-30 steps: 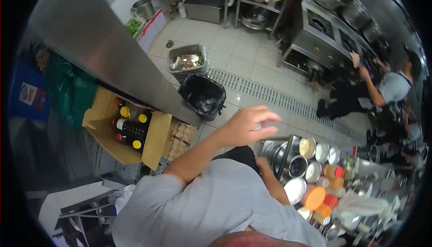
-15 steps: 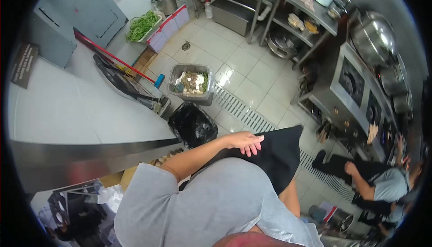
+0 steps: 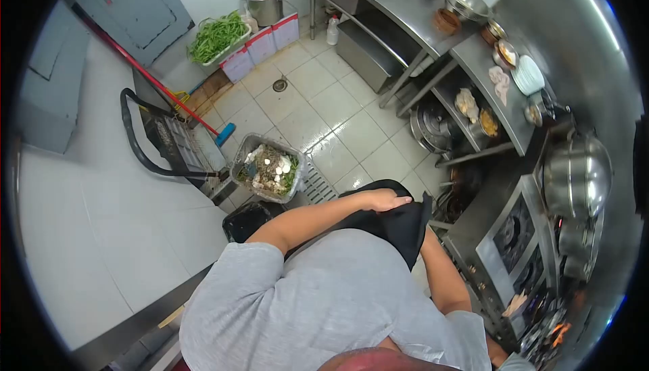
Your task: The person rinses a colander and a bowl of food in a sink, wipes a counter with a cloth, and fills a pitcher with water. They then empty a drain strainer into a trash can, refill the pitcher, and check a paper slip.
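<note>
Looking down from the head camera, I am seeing the left hand lying flat, palm down, on a black cloth apron at mid-frame. Its fingers are extended and pressed to the fabric rather than curled round it, so it is holding nothing; I am judging that it is wiping or smoothing against the cloth. The apron is hanging over the front of the grey short-sleeved shirt, which is filling the lower centre of the frame.

The right hand is not showing. Only the right forearm is visible, running down behind the apron's edge towards the lower right, so I cannot tell how that hand is set or whether it is gripping anything.

Left of the apron, a grey plastic tub of food scraps and eggshells is sitting on the white tiled floor, just above a black-lined waste bin, presumably kept close together for disposal. A red-handled mop is leaning against the wall at upper left. A crate of green beans is resting by a steel stockpot at the top. Steel shelving with bowls is occupying the upper right.
</note>
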### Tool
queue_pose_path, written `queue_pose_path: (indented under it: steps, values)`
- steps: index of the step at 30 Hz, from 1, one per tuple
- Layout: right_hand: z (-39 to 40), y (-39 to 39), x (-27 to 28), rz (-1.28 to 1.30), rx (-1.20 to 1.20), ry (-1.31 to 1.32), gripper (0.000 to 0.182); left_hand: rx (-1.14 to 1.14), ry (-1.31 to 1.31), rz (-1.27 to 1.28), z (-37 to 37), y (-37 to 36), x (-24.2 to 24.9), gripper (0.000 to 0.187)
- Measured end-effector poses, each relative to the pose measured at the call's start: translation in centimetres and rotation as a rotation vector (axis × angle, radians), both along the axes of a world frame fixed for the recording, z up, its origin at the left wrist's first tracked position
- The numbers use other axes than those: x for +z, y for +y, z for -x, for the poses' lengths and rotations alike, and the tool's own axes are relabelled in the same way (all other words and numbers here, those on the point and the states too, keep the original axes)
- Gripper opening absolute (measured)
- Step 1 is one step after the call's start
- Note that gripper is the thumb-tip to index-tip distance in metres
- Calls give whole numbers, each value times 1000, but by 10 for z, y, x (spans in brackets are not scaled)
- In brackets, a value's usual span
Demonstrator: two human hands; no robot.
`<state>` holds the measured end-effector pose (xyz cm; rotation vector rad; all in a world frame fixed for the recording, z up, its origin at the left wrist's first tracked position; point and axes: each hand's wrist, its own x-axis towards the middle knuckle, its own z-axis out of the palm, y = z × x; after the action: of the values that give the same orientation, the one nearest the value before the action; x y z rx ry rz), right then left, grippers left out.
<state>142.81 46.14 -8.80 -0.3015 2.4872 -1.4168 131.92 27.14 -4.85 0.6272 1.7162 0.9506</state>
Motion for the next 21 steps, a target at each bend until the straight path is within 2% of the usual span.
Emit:
queue_pose_path:
  steps: [1,3,4,5,6,8,9,10,11,12,13,14,15,17,18,19,20,21]
  values:
    - [24,12,-1,-332,162,218,33,-8,189,-88,23,9,-27,85]
    - [77,15,9,-437,38,10,27,-53,459,-67,77,-7,-11,76]
    - [86,42,-21,-75,-145,-1,32,-20,544,-82,113,-17,-27,66]
    - [106,65,-27,-293,-150,-237,36,14,620,-97,147,-32,-52,57]
    - [130,87,-34,-515,-152,-468,41,177,449,-87,181,-60,-62,50]
    - [157,149,-94,-925,-148,-481,49,562,118,-39,234,-131,-95,38]
    - [175,178,-131,-837,-175,-596,39,591,243,90,257,-175,-123,38]
    - [195,203,-166,-750,-201,-712,29,735,506,98,256,-217,-128,35]
    - [227,217,-183,-665,-229,-821,22,832,439,214,260,-250,-112,30]
    - [265,189,-155,-588,-369,-890,30,1003,444,194,252,-270,-66,28]
    - [311,187,-168,-766,29,-686,32,1060,517,216,248,-290,-38,26]
    - [360,195,-209,-911,423,-454,34,1194,568,164,246,-293,16,23]
    - [401,191,-234,-1022,816,-199,37,1270,776,80,251,-290,76,19]
    - [501,104,-190,-1126,904,-173,42,1303,975,121,266,-278,204,16]
    - [549,68,-190,-1096,792,-150,45,1333,1137,32,275,-273,243,22]
    - [605,44,-219,-1039,1078,60,49,1312,1387,-50,283,-272,273,29]
    - [649,-18,-172,-1061,948,28,45,1267,1632,-212,294,-273,284,37]
    - [693,-61,-174,-962,933,190,36,1037,1758,-266,304,-288,304,51]
